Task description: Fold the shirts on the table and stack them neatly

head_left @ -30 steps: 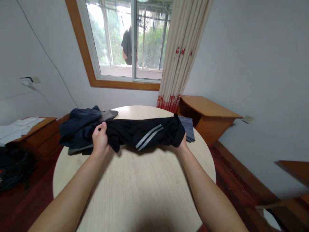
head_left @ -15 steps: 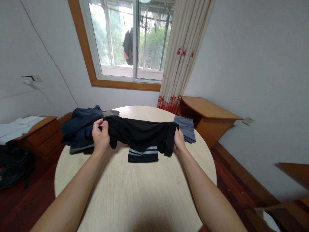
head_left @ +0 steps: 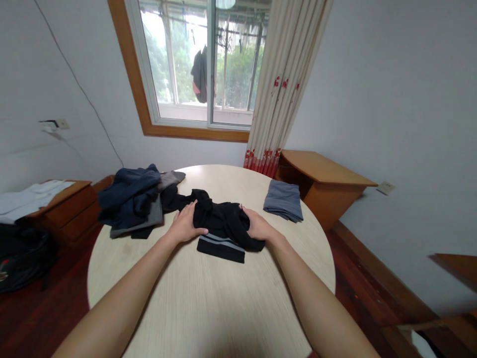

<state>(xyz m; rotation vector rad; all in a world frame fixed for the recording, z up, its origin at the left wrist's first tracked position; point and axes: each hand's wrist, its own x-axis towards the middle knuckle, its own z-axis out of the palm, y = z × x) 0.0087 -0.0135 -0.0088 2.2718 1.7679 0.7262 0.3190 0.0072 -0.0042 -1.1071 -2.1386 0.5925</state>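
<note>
A black garment (head_left: 219,229) with grey stripes lies bunched on the round wooden table (head_left: 208,303), its striped part toward me. My left hand (head_left: 185,226) lies flat on the garment's left side, fingers stretched out and thumb apart. On the right side rests my right hand (head_left: 258,226), palm down, fingers pointing left over the folded cloth. Both hands touch the fabric, close together, and neither lifts it.
A heap of dark blue and grey clothes (head_left: 132,201) sits at the table's back left. A folded grey-blue garment (head_left: 283,205) lies at the back right. Wooden cabinets stand on both sides, with a window and a curtain (head_left: 283,84) behind.
The garment was held stretched above the table by both ends. My hands came down and together, and it now lies bunched on the tabletop under my flat hands.
</note>
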